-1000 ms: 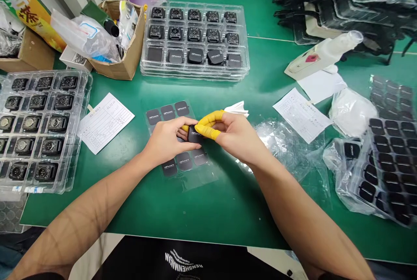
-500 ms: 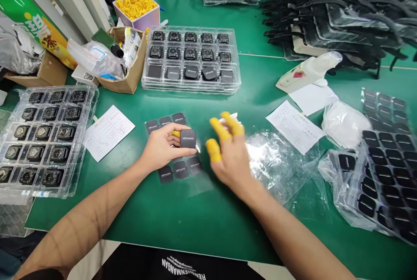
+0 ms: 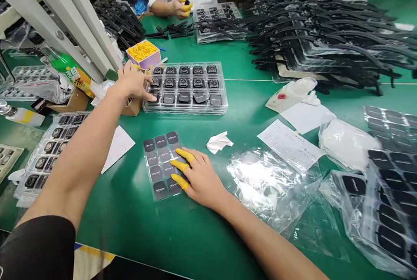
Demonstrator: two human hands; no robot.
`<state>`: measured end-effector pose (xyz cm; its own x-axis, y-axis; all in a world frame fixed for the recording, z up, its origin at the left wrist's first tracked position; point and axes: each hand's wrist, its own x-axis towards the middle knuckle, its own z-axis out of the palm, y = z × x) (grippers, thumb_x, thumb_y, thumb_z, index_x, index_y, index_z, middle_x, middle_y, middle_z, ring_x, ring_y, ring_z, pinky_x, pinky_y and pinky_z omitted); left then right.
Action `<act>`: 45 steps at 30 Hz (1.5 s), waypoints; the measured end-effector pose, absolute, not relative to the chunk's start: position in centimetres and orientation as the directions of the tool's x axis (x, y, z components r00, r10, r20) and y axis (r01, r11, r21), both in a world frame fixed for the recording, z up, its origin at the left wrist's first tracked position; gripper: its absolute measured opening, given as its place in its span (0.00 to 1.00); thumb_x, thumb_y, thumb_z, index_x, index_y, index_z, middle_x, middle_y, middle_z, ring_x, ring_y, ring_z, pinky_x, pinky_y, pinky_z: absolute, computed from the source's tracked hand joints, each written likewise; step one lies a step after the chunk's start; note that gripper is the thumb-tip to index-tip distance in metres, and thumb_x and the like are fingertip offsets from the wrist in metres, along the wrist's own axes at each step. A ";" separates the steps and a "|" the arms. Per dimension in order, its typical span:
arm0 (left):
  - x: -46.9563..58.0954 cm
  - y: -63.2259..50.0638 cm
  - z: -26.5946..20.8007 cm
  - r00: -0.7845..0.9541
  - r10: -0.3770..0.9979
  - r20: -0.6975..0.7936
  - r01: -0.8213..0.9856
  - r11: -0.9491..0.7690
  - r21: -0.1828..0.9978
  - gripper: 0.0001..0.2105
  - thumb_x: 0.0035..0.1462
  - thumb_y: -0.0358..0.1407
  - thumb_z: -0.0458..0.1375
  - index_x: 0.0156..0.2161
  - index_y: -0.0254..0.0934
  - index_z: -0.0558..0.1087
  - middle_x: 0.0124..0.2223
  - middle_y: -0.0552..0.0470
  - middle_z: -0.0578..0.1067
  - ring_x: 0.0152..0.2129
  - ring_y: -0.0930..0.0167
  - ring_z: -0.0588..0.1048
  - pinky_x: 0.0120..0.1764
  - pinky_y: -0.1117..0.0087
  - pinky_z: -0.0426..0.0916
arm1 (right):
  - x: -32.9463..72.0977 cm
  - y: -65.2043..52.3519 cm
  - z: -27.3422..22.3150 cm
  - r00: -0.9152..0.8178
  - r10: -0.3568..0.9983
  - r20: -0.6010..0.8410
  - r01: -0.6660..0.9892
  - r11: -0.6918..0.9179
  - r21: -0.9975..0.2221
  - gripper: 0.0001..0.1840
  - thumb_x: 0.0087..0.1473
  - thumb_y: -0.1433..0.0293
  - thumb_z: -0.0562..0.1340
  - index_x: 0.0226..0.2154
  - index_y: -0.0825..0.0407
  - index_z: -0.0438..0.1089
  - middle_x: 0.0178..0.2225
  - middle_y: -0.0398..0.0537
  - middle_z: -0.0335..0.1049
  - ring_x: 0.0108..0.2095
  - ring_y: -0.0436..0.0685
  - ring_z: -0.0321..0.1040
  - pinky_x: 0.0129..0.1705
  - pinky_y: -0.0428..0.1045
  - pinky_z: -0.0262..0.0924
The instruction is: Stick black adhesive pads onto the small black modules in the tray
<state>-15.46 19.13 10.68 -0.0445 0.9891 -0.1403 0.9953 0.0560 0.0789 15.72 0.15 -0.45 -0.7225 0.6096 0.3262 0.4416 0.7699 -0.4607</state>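
Observation:
My left hand (image 3: 133, 82) reaches to the near left corner of a clear tray (image 3: 185, 109). Its fingers are spread, and the thumb rests at a dark square piece (image 3: 153, 98) in the front row. Whether it grips this piece is partly hidden. Other cells hold black watch bodies (image 3: 184, 70); several front ones carry printed grey labels (image 3: 184, 98). My right hand (image 3: 202, 175) lies open, its yellow-cot-covered fingers spread over the right edge of a sheet of dark square stickers (image 3: 159, 189). A crumpled white tissue (image 3: 220, 141) lies beyond that hand.
Another tray of watch bodies (image 3: 41, 165) lies under my left arm. Clear plastic film (image 3: 270, 180), paper slips (image 3: 289, 145) and bagged sticker sheets (image 3: 391, 210) cover the right side. Black straps (image 3: 325, 32) are heaped behind. A co-worker's hand (image 3: 180, 8) is across the table.
My left hand has moved forward and left from the sticker sheet to the tray; the labelled watch body is no longer visible in it. My right hand has lowered onto the sheet. The view has tilted up.

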 end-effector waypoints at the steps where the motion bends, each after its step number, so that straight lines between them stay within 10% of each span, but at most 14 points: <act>1: -15.5 20.1 11.2 -0.042 0.985 -0.170 0.999 0.047 0.027 0.33 0.51 0.59 0.68 0.53 0.37 0.79 0.54 0.43 0.77 0.58 0.50 0.65 0.59 0.49 0.59 | 15.7 0.2 -0.5 -0.716 0.614 0.333 0.436 0.765 -0.473 0.17 0.65 0.63 0.61 0.54 0.49 0.75 0.59 0.62 0.73 0.63 0.74 0.67 0.58 0.71 0.68; 12: -14.3 25.9 10.4 0.209 0.871 -0.444 0.886 -0.361 -0.292 0.17 0.56 0.36 0.63 0.49 0.31 0.81 0.45 0.41 0.81 0.51 0.52 0.75 0.54 0.58 0.65 | 15.5 0.0 -0.6 -0.706 0.629 0.325 0.436 0.749 -0.499 0.15 0.66 0.64 0.61 0.52 0.49 0.75 0.59 0.61 0.73 0.61 0.73 0.68 0.55 0.71 0.68; 18: -10.4 15.9 9.9 0.137 0.980 0.148 0.940 -0.176 0.292 0.15 0.68 0.36 0.52 0.53 0.31 0.74 0.53 0.40 0.78 0.54 0.59 0.74 0.59 0.58 0.65 | 16.0 0.6 -0.3 -0.450 0.695 0.561 0.349 0.715 -0.606 0.17 0.65 0.67 0.64 0.56 0.47 0.70 0.54 0.57 0.72 0.55 0.64 0.71 0.54 0.64 0.72; 22: -5.2 3.8 7.7 0.217 0.969 -0.114 0.394 0.020 0.919 0.17 0.65 0.48 0.60 0.47 0.36 0.76 0.39 0.47 0.81 0.38 0.65 0.80 0.43 0.64 0.75 | 17.9 1.4 1.6 -0.339 0.676 0.654 0.363 0.736 -0.572 0.23 0.63 0.73 0.64 0.59 0.41 0.68 0.55 0.54 0.68 0.50 0.60 0.70 0.52 0.60 0.73; 27: -2.7 -3.9 4.8 0.413 0.782 -0.467 -0.039 0.528 0.848 0.24 0.46 0.48 0.75 0.43 0.33 0.80 0.35 0.48 0.80 0.28 0.70 0.79 0.38 0.67 0.75 | 18.6 0.0 2.8 -0.553 0.556 0.621 0.183 0.808 -0.560 0.12 0.63 0.73 0.64 0.46 0.42 0.76 0.52 0.51 0.72 0.48 0.58 0.70 0.46 0.57 0.73; 32: -3.6 -3.7 3.9 0.271 0.822 -0.501 -0.140 0.549 0.824 0.27 0.48 0.46 0.75 0.50 0.38 0.74 0.32 0.55 0.77 0.23 0.72 0.78 0.33 0.68 0.74 | 21.4 -0.8 3.5 -0.459 0.868 0.190 0.159 0.290 -0.944 0.11 0.66 0.59 0.61 0.38 0.46 0.75 0.32 0.45 0.75 0.28 0.54 0.69 0.30 0.52 0.67; 35: -4.2 -3.3 3.7 0.097 0.901 -0.423 -0.087 0.431 0.898 0.23 0.49 0.41 0.74 0.46 0.40 0.71 0.34 0.57 0.76 0.26 0.73 0.79 0.33 0.70 0.74 | 24.2 0.3 3.5 -0.246 0.968 -0.044 0.686 0.142 -0.713 0.19 0.60 0.52 0.64 0.42 0.49 0.78 0.32 0.51 0.75 0.30 0.59 0.69 0.28 0.53 0.62; 39: -4.6 -3.3 3.2 0.091 0.936 -0.341 0.029 0.340 0.940 0.29 0.44 0.40 0.76 0.51 0.41 0.71 0.34 0.55 0.80 0.30 0.70 0.80 0.35 0.69 0.74 | 24.8 3.3 1.9 -0.152 0.971 0.185 0.948 0.196 -0.249 0.24 0.59 0.53 0.65 0.51 0.50 0.77 0.50 0.61 0.72 0.46 0.69 0.70 0.34 0.56 0.63; 45: -4.8 -3.1 2.0 0.055 0.961 -0.270 0.065 0.267 0.962 0.30 0.45 0.39 0.76 0.53 0.39 0.73 0.37 0.50 0.83 0.34 0.65 0.83 0.40 0.66 0.76 | 19.7 5.7 -0.1 -0.272 0.919 0.287 0.794 0.383 -0.473 0.13 0.63 0.59 0.63 0.38 0.49 0.80 0.37 0.53 0.76 0.39 0.62 0.72 0.43 0.57 0.68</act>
